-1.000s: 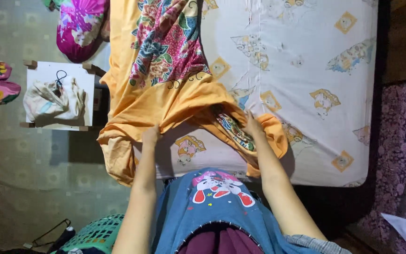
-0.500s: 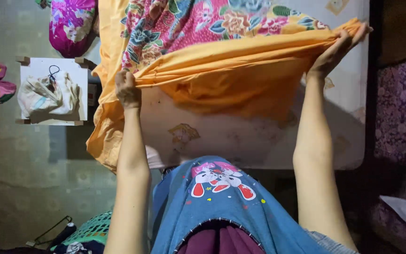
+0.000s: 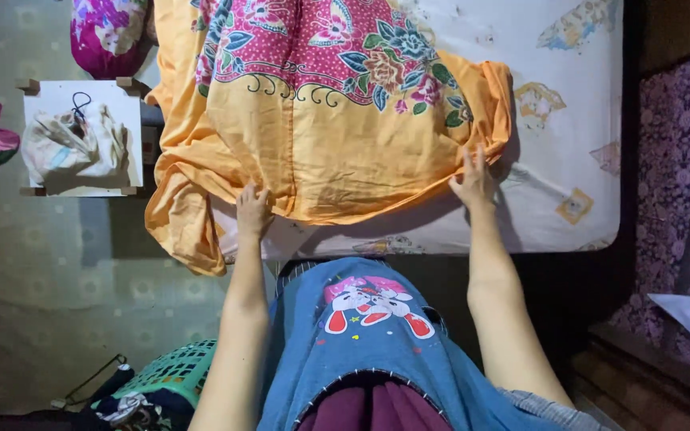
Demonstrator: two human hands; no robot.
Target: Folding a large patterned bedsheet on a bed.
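Both hands lay on the near hem of the orange floral sheet (image 3: 337, 152), palms down, fingers spread flat rather than pinching. Left hand (image 3: 252, 211) pressed the hem's left part, beside the bunched folds that hung off the mattress (image 3: 569, 160) edge. Right hand (image 3: 473, 179) pressed the hem's right part, just below the sheet's right corner. Neither was clearly nearer; both touched the cloth. The sheet lay ahead of the hands, spread away from the person across the mattress, its near edge running left to right between the hands. Left of the sheet stood a small white stool (image 3: 81, 136) with crumpled cloth on it. A green basket (image 3: 173, 375) sat well below the sheet, by the left arm.
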